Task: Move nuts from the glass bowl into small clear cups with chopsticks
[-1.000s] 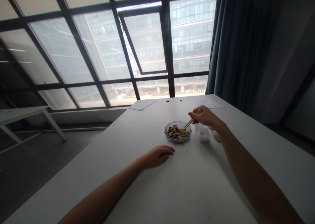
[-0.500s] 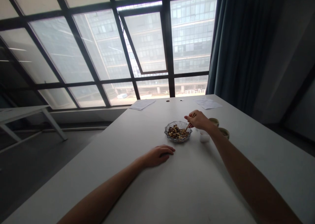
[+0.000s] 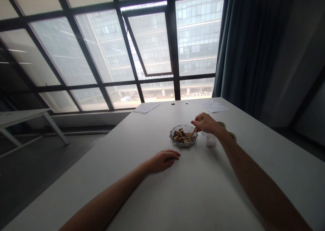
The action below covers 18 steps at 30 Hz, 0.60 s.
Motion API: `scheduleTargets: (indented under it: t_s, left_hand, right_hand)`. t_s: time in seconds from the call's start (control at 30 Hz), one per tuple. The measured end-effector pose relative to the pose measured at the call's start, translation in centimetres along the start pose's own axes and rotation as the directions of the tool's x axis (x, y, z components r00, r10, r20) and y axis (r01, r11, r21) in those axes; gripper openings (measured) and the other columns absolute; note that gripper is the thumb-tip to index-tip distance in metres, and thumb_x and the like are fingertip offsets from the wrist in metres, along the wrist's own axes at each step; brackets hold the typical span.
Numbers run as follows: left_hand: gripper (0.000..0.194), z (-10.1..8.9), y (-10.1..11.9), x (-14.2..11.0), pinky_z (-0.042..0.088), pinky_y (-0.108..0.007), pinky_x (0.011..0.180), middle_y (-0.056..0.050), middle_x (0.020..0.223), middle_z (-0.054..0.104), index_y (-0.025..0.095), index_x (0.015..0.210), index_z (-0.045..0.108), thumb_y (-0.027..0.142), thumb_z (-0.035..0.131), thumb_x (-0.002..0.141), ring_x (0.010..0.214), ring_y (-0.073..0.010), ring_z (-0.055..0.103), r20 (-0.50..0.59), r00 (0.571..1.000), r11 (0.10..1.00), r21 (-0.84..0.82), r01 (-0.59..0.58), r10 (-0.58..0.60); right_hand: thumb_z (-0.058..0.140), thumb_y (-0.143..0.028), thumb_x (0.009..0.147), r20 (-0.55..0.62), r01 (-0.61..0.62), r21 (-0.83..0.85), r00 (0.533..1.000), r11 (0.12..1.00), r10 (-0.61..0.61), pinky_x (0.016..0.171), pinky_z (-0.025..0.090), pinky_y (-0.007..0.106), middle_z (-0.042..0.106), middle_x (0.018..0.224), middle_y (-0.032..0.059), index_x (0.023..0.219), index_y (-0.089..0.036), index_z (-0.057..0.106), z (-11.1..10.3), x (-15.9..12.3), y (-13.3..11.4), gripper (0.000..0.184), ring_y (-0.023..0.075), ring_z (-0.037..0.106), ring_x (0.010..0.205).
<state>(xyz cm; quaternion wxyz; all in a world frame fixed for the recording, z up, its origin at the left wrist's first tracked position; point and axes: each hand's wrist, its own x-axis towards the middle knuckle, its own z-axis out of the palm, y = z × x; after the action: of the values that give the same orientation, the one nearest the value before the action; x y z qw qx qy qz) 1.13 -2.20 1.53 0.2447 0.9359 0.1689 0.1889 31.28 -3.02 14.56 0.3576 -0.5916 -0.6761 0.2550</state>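
Note:
A glass bowl [image 3: 173, 138] of mixed nuts or beans sits on the white table [image 3: 193, 190]. My right hand [image 3: 207, 124] is closed on a pair of wooden chopsticks [image 3: 195, 130] whose tips dip into the bowl's right side. My left hand [image 3: 164, 160] rests palm down on the table a little in front of the bowl, with its fingers loosely curled and nothing in it. A small white cup [image 3: 211, 141] stands just right of the bowl, under my right wrist.
Two small greenish bowls [image 3: 222, 124] [image 3: 233, 135] show partly behind my right wrist. Papers lie at the table's far edge [image 3: 146, 107] [image 3: 214, 106]. Large windows fill the back, a dark curtain [image 3: 243, 51] hangs at the right, and another table [image 3: 22, 117] stands at the left.
My right hand has come down and left with the chopsticks, whose tips now sit lower in the bowl. The greenish bowls have come into view. My left hand has not moved.

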Motion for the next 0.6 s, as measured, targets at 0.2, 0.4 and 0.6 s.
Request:
scheduleTargets:
  t_s: [0.2, 0.4, 0.6]
  left_hand:
    - [0.029, -0.1, 0.3, 0.0, 0.05, -0.033, 0.111, -0.009, 0.136, 0.069, 0.023, 0.126, 0.071, 0.023, 0.057, 0.1, 0.125, -0.0222, 0.065, 0.002, 1.0, 1.0, 0.001, 0.006, -0.006]
    - [0.029, -0.1, 0.2, 0.0, 0.049, -0.034, 0.112, -0.009, 0.136, 0.069, 0.023, 0.125, 0.071, 0.023, 0.056, 0.1, 0.126, -0.0224, 0.065, 0.0, 1.0, 1.0, 0.0, 0.005, -0.005]
    - [0.028, 0.0, 0.0, -0.1, 0.049, -0.034, 0.112, -0.009, 0.136, 0.069, 0.023, 0.125, 0.071, 0.023, 0.057, 0.1, 0.125, -0.0227, 0.065, 0.0, 1.0, 1.0, -0.001, 0.004, -0.004]
  right_hand:
    - [0.067, -0.023, 0.098, 0.0, -0.025, 0.006, 1.0, 1.0, 0.025, 0.05, 0.055, 0.021, 0.076, 0.072, 0.0136, 0.071, -0.011, 0.068, 0.5, 0.1, -0.1, 0.029, 0.0196, 0.075, 0.061]
    - [0.068, -0.023, 0.097, -0.025, 0.018, -0.009, 1.0, 1.0, -0.018, 0.049, 0.054, 0.021, 0.075, 0.069, 0.0123, 0.067, -0.012, 0.067, 0.4, 0.0, -0.1, 0.032, 0.0198, 0.075, 0.059]
    - [0.069, -0.023, 0.097, -0.054, 0.042, 0.002, 0.998, 0.999, -0.042, 0.049, 0.054, 0.021, 0.075, 0.069, 0.0119, 0.066, -0.013, 0.065, -0.3, -0.7, -1.1, 0.033, 0.0205, 0.076, 0.061]
